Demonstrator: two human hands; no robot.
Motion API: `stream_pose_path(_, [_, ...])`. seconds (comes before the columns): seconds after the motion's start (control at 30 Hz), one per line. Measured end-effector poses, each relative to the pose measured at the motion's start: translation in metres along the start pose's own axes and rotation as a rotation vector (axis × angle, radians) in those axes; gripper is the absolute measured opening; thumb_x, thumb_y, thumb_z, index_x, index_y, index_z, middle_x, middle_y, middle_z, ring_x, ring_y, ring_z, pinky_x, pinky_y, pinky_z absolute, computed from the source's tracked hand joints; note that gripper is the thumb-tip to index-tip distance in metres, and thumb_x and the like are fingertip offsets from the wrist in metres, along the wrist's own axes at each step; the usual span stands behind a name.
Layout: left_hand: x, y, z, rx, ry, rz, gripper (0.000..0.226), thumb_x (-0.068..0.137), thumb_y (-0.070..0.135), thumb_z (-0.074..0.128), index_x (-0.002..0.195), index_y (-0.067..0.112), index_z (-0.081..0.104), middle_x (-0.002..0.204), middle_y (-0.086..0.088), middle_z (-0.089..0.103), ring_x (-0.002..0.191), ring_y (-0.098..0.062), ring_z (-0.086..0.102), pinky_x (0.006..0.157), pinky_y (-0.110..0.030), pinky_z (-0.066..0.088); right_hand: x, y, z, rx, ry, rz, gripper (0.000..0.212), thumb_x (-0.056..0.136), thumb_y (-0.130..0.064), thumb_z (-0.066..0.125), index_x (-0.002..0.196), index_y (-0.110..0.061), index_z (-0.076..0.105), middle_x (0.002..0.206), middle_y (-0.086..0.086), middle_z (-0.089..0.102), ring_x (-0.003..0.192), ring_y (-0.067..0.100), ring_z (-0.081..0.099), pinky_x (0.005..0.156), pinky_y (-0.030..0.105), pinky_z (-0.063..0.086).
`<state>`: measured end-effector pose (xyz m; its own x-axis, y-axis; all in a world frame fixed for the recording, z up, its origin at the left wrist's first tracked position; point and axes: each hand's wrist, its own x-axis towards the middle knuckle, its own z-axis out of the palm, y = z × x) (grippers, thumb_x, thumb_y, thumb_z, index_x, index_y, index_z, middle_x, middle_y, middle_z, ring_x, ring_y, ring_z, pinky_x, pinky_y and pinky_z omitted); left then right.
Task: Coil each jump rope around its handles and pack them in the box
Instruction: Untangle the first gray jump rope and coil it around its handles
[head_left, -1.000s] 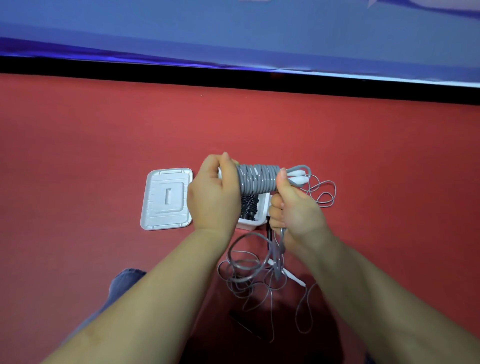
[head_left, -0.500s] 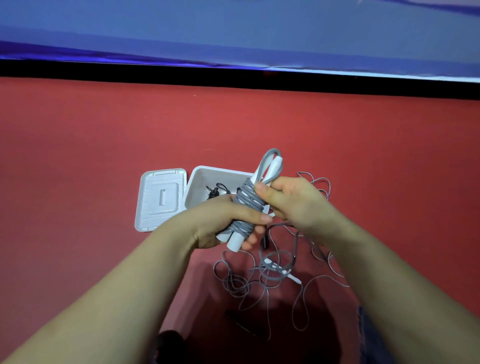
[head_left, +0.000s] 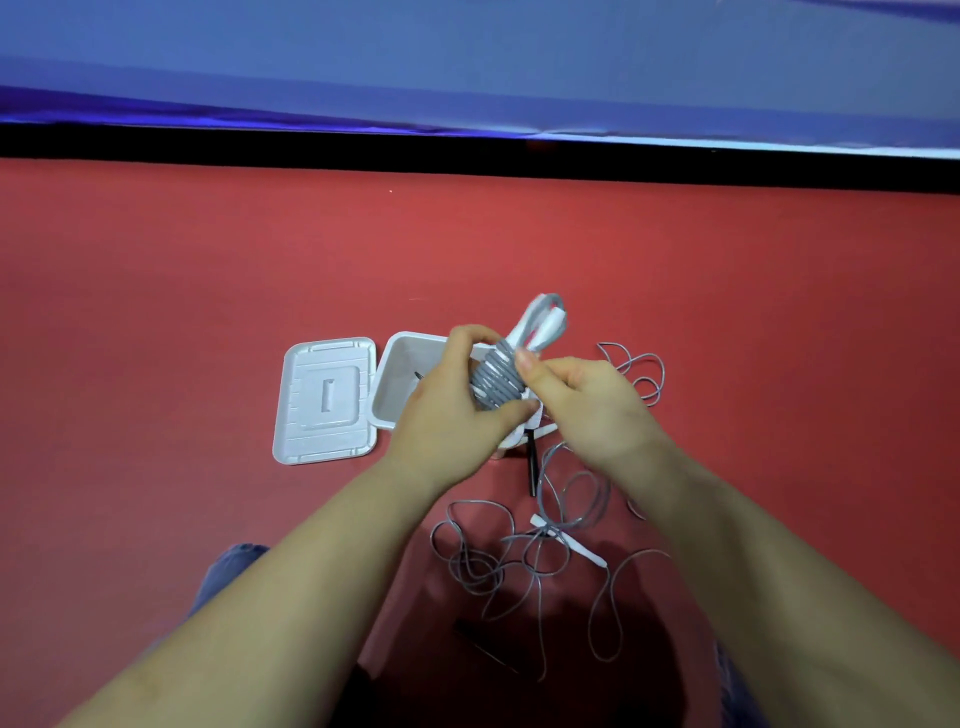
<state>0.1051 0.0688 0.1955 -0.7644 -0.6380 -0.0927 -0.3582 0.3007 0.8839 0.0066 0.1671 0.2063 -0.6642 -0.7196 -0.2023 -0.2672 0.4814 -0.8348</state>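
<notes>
Both hands are up over the red floor (head_left: 208, 322), working one bundle: a grey jump rope coiled round its white plastic handles (head_left: 497, 382), tilted, handle ends w/ a grey loop poking up to the right. Left hand (head_left: 452, 410) wraps fingers & thumb round the lower part of the coil. Right hand (head_left: 582, 400) pinches the coil's upper right side, thumb tip on the grey turns.

Just behind/under the bundle sits the white rectangular plastic box (head_left: 395, 374), open; something dark shows inside, can't tell what. Its white lid (head_left: 326, 400) lies flat just left of the box, touching or nearly so.

Nearer the person, a loose tangle of grey rope (head_left: 524, 556) sprawls on the floor w/ a white handle (head_left: 571, 543) across it; more loops lie to the right of the hands. A thin black stick-like handle (head_left: 532, 467) lies below the box.
</notes>
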Motion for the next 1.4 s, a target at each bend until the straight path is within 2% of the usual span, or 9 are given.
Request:
stream_pose_path(0.07, [0.005, -0.002, -0.005, -0.089, -0.001, -0.09, 0.036, 0.075, 0.025, 0.078, 0.103, 0.027, 0.055, 0.065, 0.01, 0.058, 0.044, 0.0, 0.05, 0.046, -0.02, 0.037, 0.001, 0.003, -0.003, -0.009, -0.068, 0.011, 0.048, 0.095, -0.044, 0.045, 0.062, -0.012, 0.06, 0.048, -0.005, 0.032, 0.044, 0.009, 0.026, 0.05, 0.028, 0.024])
stream_pose_path(0.17, [0.009, -0.01, -0.009, 0.014, -0.009, -0.167, 0.035, 0.072, 0.03, 0.079, 0.104, 0.034, 0.065, 0.074, 0.016, 0.065, 0.064, -0.002, 0.059, 0.063, -0.024, 0.047, 0.0, 0.009, -0.008, -0.143, -0.174, 0.044, 0.039, 0.093, -0.031, 0.051, 0.086, 0.007, 0.057, 0.048, -0.001, 0.037, 0.041, 0.011, 0.031, 0.046, 0.027, 0.027])
stream_pose_path(0.3, [0.009, -0.015, -0.01, 0.265, -0.021, -0.27, 0.051, 0.073, 0.038, 0.076, 0.121, 0.041, 0.059, 0.091, 0.012, 0.065, 0.091, -0.016, 0.06, 0.079, -0.028, 0.048, -0.006, 0.006, -0.011, -0.269, -0.315, 0.045, 0.026, 0.092, -0.028, 0.053, 0.086, -0.002, 0.059, 0.052, 0.003, 0.057, 0.038, 0.009, 0.048, 0.043, 0.02, 0.039])
stream_pose_path(0.43, [0.008, -0.02, -0.01, 0.478, -0.099, -0.334, 0.059, 0.074, 0.033, 0.074, 0.129, 0.04, 0.053, 0.117, 0.005, 0.065, 0.109, -0.022, 0.059, 0.088, -0.032, 0.048, -0.011, 0.001, -0.012, -0.512, -0.264, -0.17, 0.021, 0.088, -0.031, 0.059, 0.079, -0.012, 0.062, 0.061, -0.003, 0.049, 0.064, 0.018, 0.048, 0.061, 0.033, 0.041])
stream_pose_path(0.7, [0.001, -0.01, -0.002, 0.73, -0.345, -0.063, 0.048, 0.08, 0.017, 0.063, 0.122, 0.039, 0.056, 0.123, 0.006, 0.061, 0.118, -0.021, 0.052, 0.095, -0.03, 0.034, -0.002, 0.009, -0.018, -0.381, -0.101, -0.124, 0.013, 0.084, -0.037, 0.063, 0.074, -0.028, 0.065, 0.066, -0.009, 0.059, 0.071, 0.015, 0.054, 0.068, 0.031, 0.043])
stream_pose_path(0.93, [-0.002, -0.002, -0.004, 0.653, -0.353, 0.185, 0.053, 0.077, 0.012, 0.058, 0.124, 0.035, 0.053, 0.115, 0.009, 0.056, 0.112, -0.019, 0.043, 0.095, -0.029, 0.024, 0.006, 0.026, -0.02, -0.133, -0.036, -0.01, 0.033, 0.083, -0.034, 0.067, 0.062, -0.01, 0.06, 0.051, -0.002, 0.039, 0.051, 0.012, 0.034, 0.053, 0.027, 0.029])
stream_pose_path(1.17, [-0.005, -0.004, 0.0, 0.534, -0.288, 0.252, 0.066, 0.053, 0.081, 0.056, 0.101, 0.035, 0.059, 0.08, 0.019, 0.05, 0.092, -0.01, 0.045, 0.09, -0.034, 0.032, 0.01, 0.032, -0.024, 0.221, -0.108, 0.16, 0.022, 0.079, -0.031, 0.072, 0.063, -0.017, 0.067, 0.05, -0.011, 0.056, 0.047, 0.003, 0.048, 0.054, 0.023, 0.038])
stream_pose_path(1.3, [-0.002, -0.003, -0.004, 0.37, -0.247, 0.19, 0.044, 0.063, 0.062, 0.066, 0.095, 0.032, 0.065, 0.077, 0.016, 0.058, 0.086, -0.013, 0.052, 0.085, -0.035, 0.043, 0.013, 0.034, -0.031, 0.323, -0.127, 0.188, 0.023, 0.07, -0.034, 0.073, 0.071, -0.012, 0.068, 0.067, 0.005, 0.063, 0.063, 0.015, 0.051, 0.062, 0.026, 0.04])
stream_pose_path(1.4, [-0.002, 0.007, -0.014, -0.042, -0.403, 0.026, 0.029, 0.074, 0.034, 0.078, 0.09, 0.014, 0.064, 0.066, 0.007, 0.058, 0.059, -0.012, 0.051, 0.059, -0.022, 0.044, 0.012, 0.033, -0.038, 0.288, -0.145, 0.126, 0.016, 0.083, -0.023, 0.066, 0.074, -0.01, 0.065, 0.063, 0.008, 0.054, 0.058, 0.013, 0.042, 0.057, 0.027, 0.031])
